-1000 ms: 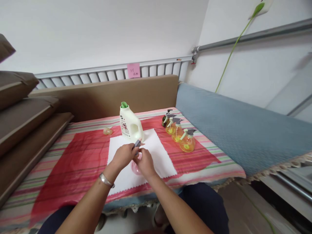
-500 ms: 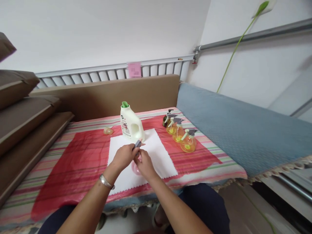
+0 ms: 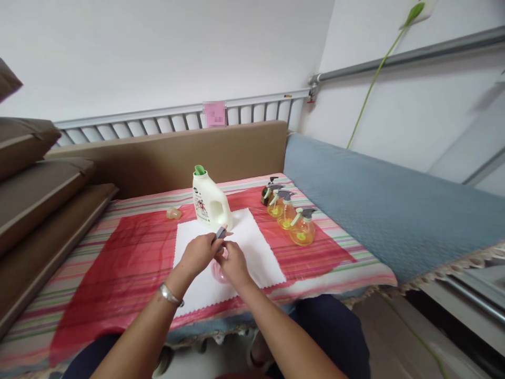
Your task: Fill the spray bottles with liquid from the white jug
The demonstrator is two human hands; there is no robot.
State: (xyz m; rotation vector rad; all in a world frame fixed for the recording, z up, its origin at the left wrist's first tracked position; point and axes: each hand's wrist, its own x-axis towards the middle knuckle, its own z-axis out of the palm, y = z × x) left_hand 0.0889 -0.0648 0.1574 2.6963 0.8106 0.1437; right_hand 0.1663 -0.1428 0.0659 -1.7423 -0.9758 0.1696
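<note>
My left hand (image 3: 198, 251), with a silver bracelet at the wrist, is closed around the grey spray head (image 3: 220, 233) of a small bottle. My right hand (image 3: 233, 262) is closed just below it, around the neck of the pink spray bottle (image 3: 217, 272). This bottle stands on a white cloth (image 3: 256, 252) with zigzag edges, and my fingers hide its neck. Just beyond my hands stands a large cream jug (image 3: 209, 202) with a side handle and a green spout in its uncapped mouth.
Several spray bottles (image 3: 302, 231) with yellow liquid and grey heads stand in a row at the right, a dark one (image 3: 266, 195) farthest back. A small translucent cap (image 3: 173, 213) lies left of the jug. Brown cushions (image 3: 47, 184) are stacked at the left.
The view has shifted slightly. My hands keep the same grip on the pink bottle and its grey spray head, with hardly any movement.
</note>
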